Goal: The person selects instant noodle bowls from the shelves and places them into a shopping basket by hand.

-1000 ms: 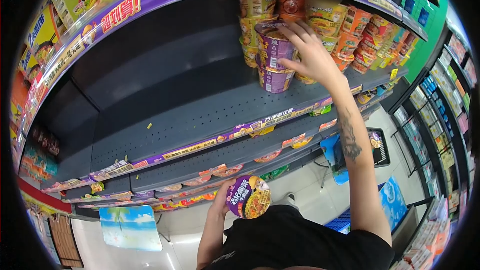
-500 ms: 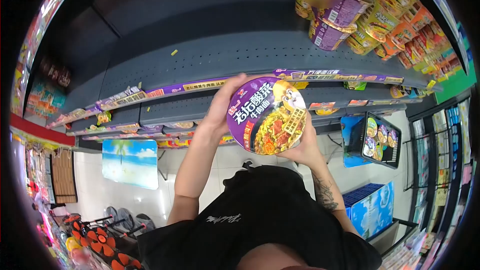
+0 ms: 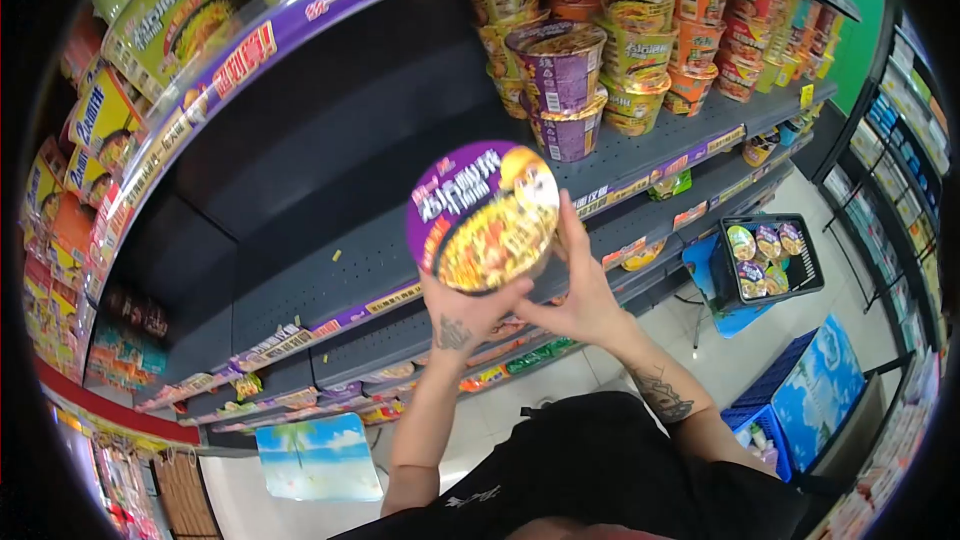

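A purple-lidded instant noodle cup [image 3: 485, 215] is held up in front of the shelf, its printed lid turned toward me and slightly blurred. My left hand [image 3: 470, 305] grips it from below at the lower left. My right hand [image 3: 580, 285] is closed round its right side, thumb near the left hand's fingers. Behind the cup runs the dark perforated shelf [image 3: 390, 225]. To its upper right stand two stacked purple noodle cups [image 3: 562, 75], beside green noodle cups [image 3: 638, 50].
Orange cups [image 3: 692, 60] stand farther right on the shelf. An upper shelf edge [image 3: 270, 35] crosses the upper left, with noodle packs above. A black basket [image 3: 800, 285] holding several cups rests at right. Beach-print board [image 3: 318, 455] lies low at left; a blue crate [image 3: 770, 370] sits lower right.
The view has shifted, bringing the upper shelf and more stacked cups into sight. The held cup has moved toward the shelf, and my left hand has gone from its left side to underneath.
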`<state>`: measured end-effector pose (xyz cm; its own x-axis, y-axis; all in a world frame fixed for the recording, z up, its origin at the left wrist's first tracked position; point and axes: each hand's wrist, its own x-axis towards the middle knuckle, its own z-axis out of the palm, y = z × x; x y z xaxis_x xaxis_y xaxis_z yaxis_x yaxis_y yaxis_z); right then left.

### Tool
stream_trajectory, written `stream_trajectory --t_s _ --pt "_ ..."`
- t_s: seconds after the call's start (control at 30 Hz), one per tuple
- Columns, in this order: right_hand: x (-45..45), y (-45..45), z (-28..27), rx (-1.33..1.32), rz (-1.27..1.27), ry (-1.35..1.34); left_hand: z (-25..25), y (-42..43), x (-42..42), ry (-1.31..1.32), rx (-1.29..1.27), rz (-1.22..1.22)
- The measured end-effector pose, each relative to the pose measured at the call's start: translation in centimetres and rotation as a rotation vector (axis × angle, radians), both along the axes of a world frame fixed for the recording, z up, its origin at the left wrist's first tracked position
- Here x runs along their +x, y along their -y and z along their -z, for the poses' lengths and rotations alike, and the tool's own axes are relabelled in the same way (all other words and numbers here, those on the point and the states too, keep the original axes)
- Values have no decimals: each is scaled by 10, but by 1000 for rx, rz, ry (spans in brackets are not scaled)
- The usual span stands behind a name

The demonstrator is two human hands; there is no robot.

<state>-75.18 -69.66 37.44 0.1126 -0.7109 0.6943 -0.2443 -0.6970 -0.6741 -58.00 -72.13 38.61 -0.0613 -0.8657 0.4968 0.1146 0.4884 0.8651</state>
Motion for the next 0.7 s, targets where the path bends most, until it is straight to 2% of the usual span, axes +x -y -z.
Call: stream_trajectory --t_s 0.07,0.17,0.23,0.3,0.37,0.47,0.5,0.57,0.6,0.63,0.67,0.7 --pt "-7 9 -14 -80 -55 82 -32 19 -7 -162 -94 91" --pt "-20 7 2 -64 -49 154 -73 63 -10 -30 -181 28" --pt "-32 -4 27 41 -105 106 -93 99 -17 27 -267 -46" --pt "-47 -20 64 173 -75 -76 -116 126 -34 -26 -302 14" --pt "-60 -35 117 263 -11 -66 -134 154 -47 -10 -321 54" --pt "-101 -73 234 513 189 -153 -145 193 -71 -2 -345 98" --pt "-115 -94 271 577 274 -193 -149 198 -78 38 -328 91" --pt "-139 -147 333 868 396 -52 -153 212 -92 153 -295 1" --pt "-151 -177 358 958 522 -171 -148 223 -96 155 -297 24" --pt "-166 -213 419 1025 639 -173 -144 237 -100 198 -323 5" --pt "-169 -250 422 1144 706 -23 -143 246 -107 242 -350 -13" --pt "-182 -294 492 1208 775 134 -144 241 -112 226 -334 14"
